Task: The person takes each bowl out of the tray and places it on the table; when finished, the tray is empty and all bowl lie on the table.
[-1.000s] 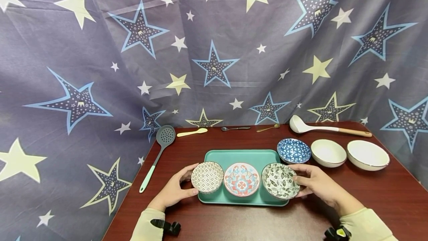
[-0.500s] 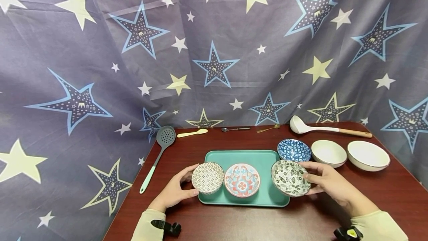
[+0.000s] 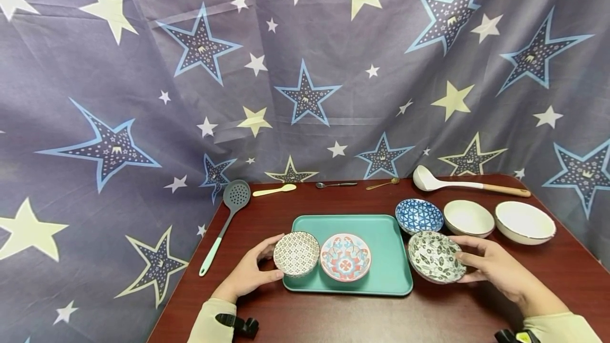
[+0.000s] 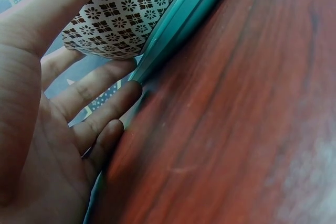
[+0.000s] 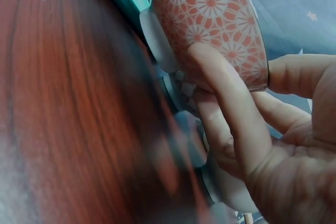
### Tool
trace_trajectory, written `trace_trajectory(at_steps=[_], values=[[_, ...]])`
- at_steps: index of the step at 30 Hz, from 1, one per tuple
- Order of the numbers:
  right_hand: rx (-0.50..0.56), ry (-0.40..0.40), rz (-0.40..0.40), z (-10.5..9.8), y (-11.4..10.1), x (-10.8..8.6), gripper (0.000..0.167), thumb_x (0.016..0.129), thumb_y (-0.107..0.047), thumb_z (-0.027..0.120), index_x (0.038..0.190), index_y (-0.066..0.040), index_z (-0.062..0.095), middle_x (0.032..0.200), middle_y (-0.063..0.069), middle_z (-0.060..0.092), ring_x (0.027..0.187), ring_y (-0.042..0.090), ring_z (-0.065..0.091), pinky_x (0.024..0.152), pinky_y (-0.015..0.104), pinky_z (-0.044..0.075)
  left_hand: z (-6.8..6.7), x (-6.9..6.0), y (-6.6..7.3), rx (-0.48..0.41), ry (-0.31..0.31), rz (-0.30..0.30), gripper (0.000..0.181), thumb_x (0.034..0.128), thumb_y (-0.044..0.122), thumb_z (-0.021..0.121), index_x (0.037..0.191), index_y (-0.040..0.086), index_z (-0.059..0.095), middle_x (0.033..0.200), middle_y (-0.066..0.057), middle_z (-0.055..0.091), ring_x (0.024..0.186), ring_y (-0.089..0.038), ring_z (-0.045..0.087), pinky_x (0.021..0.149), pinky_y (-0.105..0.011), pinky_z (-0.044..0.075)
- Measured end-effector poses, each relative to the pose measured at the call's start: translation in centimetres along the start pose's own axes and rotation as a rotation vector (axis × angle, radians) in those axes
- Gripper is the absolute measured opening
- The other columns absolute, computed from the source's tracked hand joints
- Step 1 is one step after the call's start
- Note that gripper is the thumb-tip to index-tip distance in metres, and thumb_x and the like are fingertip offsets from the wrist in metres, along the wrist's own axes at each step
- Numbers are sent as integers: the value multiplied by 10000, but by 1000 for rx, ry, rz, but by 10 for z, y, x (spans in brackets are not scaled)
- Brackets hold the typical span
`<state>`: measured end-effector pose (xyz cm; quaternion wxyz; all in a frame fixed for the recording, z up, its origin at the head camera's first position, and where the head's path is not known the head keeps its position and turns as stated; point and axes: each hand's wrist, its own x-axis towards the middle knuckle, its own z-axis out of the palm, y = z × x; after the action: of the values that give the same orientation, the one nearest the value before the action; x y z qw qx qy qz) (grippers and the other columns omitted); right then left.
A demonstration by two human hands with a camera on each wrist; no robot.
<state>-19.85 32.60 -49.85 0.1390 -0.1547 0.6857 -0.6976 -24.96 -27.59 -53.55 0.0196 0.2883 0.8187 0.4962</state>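
My left hand (image 3: 249, 273) grips the left side of the brown-patterned bowl (image 3: 296, 253), thumb below and fingers above; this bowl (image 4: 131, 17) stands at the left end of the green tray (image 3: 350, 286). A red-and-blue bowl (image 3: 345, 257) sits mid-tray, touched by neither hand. Just off the tray's right edge, my right hand (image 3: 495, 269) holds the leaf-patterned bowl (image 3: 436, 256) by its right side. In the right wrist view, that bowl's outside (image 5: 212, 19) shows red flowers, and my right hand (image 5: 283, 145) has thumb and fingers round it, with its foot raised above the table.
Behind the held bowl stand a blue bowl (image 3: 419, 216) and two white bowls (image 3: 468, 217) (image 3: 524, 221). A white ladle (image 3: 457, 182) and small spoons (image 3: 335, 184) lie along the back edge. The slotted skimmer (image 3: 229, 221) lies left of the tray. A starred cloth (image 3: 305, 41) hangs behind.
My right hand has carried the leaf-patterned bowl rightward from above the tray to beyond its right edge. My left hand and the other bowls have stayed in place.
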Motion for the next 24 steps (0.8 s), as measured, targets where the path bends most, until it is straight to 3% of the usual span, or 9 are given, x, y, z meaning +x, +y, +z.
trace_trajectory(at_steps=[7,14,24], values=[[20,-16,5,-6,6,1,428,1094,-6,485,1289,-324,695,1165,98,678,895,242,742,746,456,616,0,0,1,2,1,13,843,881,179,862,1603,225,431,1339,-35,679,1192,-263,639,1018,-347,488],[43,-23,38,-6,11,3,398,1094,-21,497,1289,-314,682,1190,97,674,920,249,740,769,470,612,-1,-1,0,5,0,9,852,886,183,859,1610,119,416,1336,-32,679,1195,-247,636,1024,-362,486],[62,-19,48,-2,14,4,376,1093,-36,510,1284,-312,680,1180,88,693,928,248,743,774,461,612,-1,-1,2,4,0,16,840,884,178,859,1604,236,431,1311,-28,688,1176,-242,642,1018,-380,491]])
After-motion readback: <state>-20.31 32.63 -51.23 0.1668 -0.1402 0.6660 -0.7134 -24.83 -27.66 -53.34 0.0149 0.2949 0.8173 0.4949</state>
